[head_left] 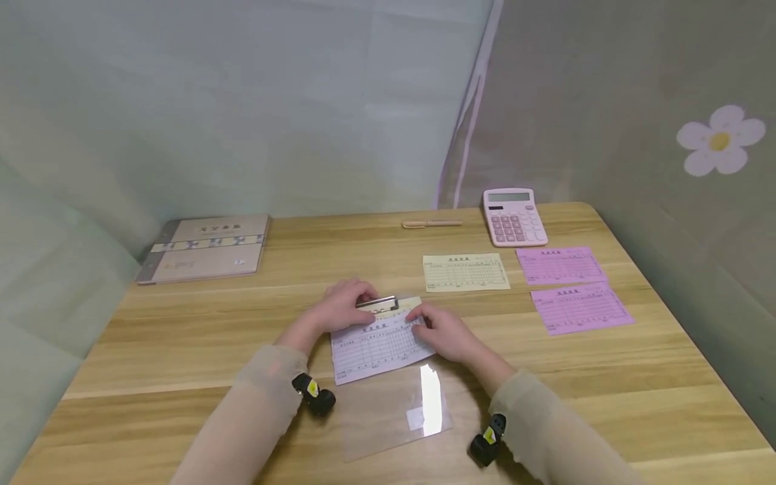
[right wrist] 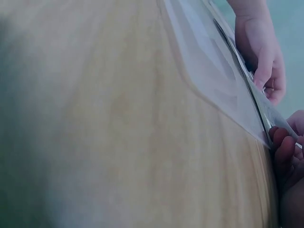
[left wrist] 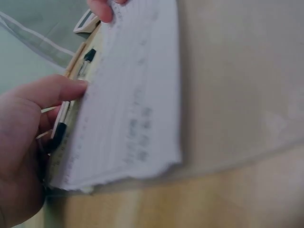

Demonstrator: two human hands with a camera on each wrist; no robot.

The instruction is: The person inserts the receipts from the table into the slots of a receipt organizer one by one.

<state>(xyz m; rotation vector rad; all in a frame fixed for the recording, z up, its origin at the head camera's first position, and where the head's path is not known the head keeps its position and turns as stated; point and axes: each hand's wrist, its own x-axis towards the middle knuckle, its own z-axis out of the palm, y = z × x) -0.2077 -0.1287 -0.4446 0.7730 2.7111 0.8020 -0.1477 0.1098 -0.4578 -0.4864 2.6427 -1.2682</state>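
A clear clipboard (head_left: 388, 421) with a metal clip (head_left: 385, 305) lies on the table in front of me. On its upper part rests a white printed form (head_left: 370, 353), with a yellow slip (head_left: 413, 304) showing beneath its top edge. My left hand (head_left: 342, 308) grips the clip end: its thumb presses at the form's top edge and the other fingers curl behind the clip. At the form's upper right corner, my right hand (head_left: 445, 331) pinches the paper. In the left wrist view, the stacked form (left wrist: 137, 71) overlaps the board below the clip.
On the wooden table (head_left: 212, 337), a yellow form (head_left: 467, 273) and two pink forms (head_left: 560, 266) lie to the right. Behind them stand a pink calculator (head_left: 515, 217) and a pen (head_left: 432, 223). A beige folder (head_left: 209, 249) lies back left. Fabric (head_left: 303, 101) hangs behind the table.
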